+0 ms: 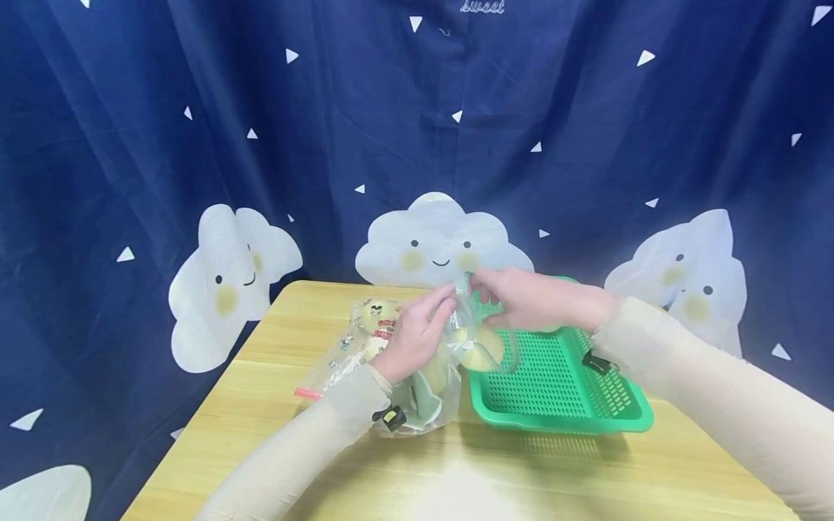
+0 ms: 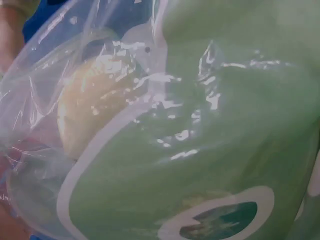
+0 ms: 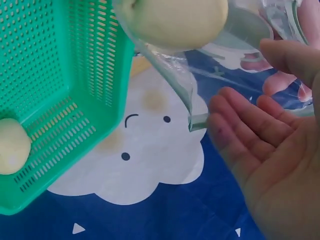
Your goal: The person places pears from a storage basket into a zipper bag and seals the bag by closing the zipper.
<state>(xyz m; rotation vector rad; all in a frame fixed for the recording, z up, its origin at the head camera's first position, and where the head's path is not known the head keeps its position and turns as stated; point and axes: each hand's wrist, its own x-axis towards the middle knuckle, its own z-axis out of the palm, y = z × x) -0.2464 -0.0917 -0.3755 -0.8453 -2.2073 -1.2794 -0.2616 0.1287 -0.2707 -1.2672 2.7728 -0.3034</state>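
Observation:
My left hand (image 1: pixel 420 336) grips a clear zip bag (image 1: pixel 449 405) with a green print, near its mouth. At that mouth hangs a pale yellow round fruit (image 1: pixel 483 349), inside the clear film; its kind is unclear. My right hand (image 1: pixel 521 298) is at the bag's upper edge, palm toward it, with fingers (image 3: pixel 250 130) loosely bent and apart. In the right wrist view the fruit (image 3: pixel 180 20) sits above my fingers. Green film (image 2: pixel 225 110) fills most of the left wrist view, hiding my left fingers.
A green perforated basket (image 1: pixel 560 423) stands to the right, partly under the bag's mouth. One pale fruit (image 3: pixel 11 146) lies in it. Left of my left hand, another clear printed bag (image 1: pixel 345 354) with a red slider holds pale round things. A wooden table (image 1: pixel 260 376) meets a blue curtain (image 1: pixel 326 145).

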